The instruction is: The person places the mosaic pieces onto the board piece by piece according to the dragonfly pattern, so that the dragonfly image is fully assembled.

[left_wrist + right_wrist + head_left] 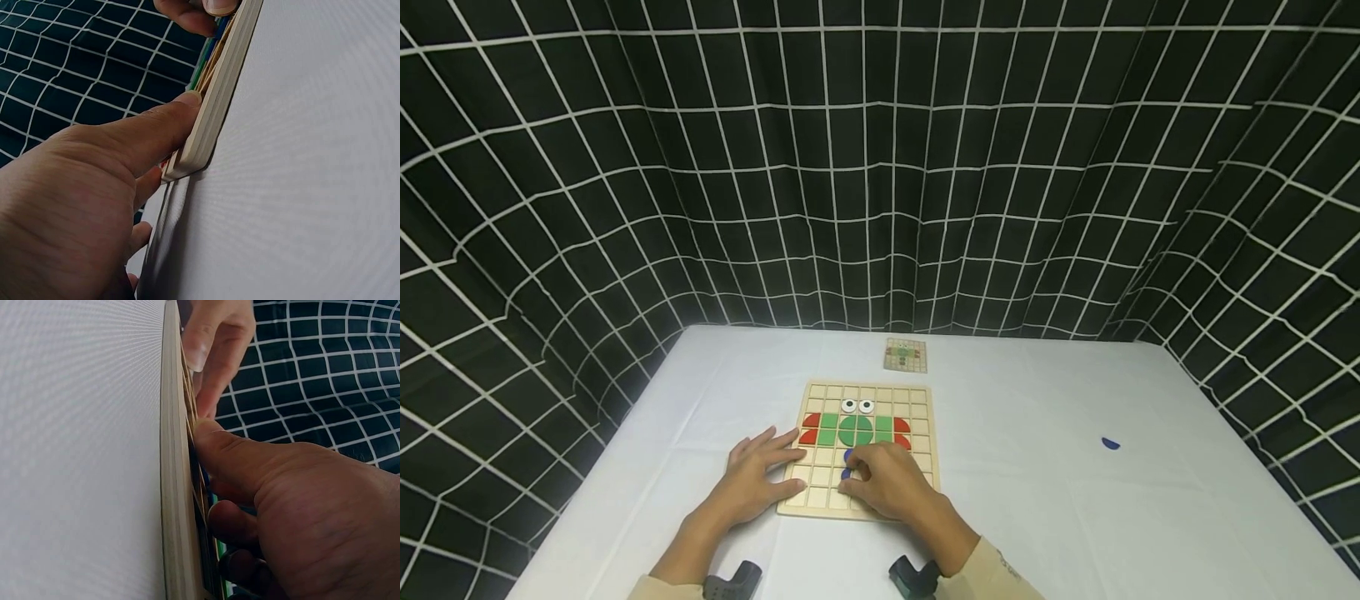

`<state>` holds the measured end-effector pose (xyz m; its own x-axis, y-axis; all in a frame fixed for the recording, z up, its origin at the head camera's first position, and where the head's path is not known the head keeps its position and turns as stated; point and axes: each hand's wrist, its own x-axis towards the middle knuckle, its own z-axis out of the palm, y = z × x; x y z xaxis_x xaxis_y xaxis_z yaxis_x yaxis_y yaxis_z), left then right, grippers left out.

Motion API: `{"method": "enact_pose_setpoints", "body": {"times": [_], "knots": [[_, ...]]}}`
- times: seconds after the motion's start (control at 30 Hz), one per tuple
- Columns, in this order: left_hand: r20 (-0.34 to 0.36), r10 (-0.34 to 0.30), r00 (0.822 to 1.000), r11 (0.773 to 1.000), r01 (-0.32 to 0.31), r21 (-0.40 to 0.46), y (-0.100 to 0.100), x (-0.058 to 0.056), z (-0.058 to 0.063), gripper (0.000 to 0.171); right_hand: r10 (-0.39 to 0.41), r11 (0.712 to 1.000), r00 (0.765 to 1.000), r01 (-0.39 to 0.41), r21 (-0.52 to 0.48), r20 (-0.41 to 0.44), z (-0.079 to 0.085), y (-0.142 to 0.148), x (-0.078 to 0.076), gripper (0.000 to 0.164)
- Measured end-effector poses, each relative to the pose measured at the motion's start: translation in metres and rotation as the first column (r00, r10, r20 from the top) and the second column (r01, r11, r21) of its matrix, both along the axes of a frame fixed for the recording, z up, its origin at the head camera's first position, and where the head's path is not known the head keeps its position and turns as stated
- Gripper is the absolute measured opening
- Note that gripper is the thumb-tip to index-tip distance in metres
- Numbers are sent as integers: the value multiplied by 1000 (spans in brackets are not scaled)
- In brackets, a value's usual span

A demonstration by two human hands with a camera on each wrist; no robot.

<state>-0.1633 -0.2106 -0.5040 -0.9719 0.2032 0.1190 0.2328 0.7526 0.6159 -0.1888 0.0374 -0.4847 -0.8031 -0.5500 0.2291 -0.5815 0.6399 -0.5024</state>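
A square wooden grid board (820, 497) lies on the table. On it are red quarter-round pieces (810, 421), green square pieces (830, 421), a green circle (855, 431) made of pieces, and two round eye pieces (867, 407). My right hand (891, 479) is over the lower middle of the board, its thumb and forefinger curled at a blue piece (846, 473); the hand partly hides it and another blue piece (848, 456) just above. My left hand (752, 479) lies with fingers spread, its fingertips and thumb resting on the board's left edge.
A small pattern card (906, 355) with a similar picture lies behind the board. One blue half-round piece (1110, 443) is on the white table (1022, 517) far to the right. A black curtain with white grid lines (880, 192) surrounds the table's back and sides.
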Motion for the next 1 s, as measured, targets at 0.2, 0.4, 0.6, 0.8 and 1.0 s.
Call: {"method": "enact_pose_setpoints", "body": {"times": [0.2,0.4,0.6,0.8,1.0], "knots": [[-7,4,1000,1000,-4,-7,-2,0,-1,48,-5,1000,1000,5,5,6,1,-2,-1,25],[-8,15,1000,1000,-15,-2,-2,0,-3,48,-17,999,998,19,-32,62,2,2,0,19],[-7,16,1000,1000,-16,-4,1,-2,-6,48,-55,985,996,65,-162,67,17,21,-4,16],[-5,28,1000,1000,-28,-3,1,-1,-5,47,-179,947,983,165,-277,-26,47,65,-14,11],[-14,24,1000,1000,-25,-7,-1,0,-4,47,-326,914,940,286,-287,-102,70,117,-18,15]]}}
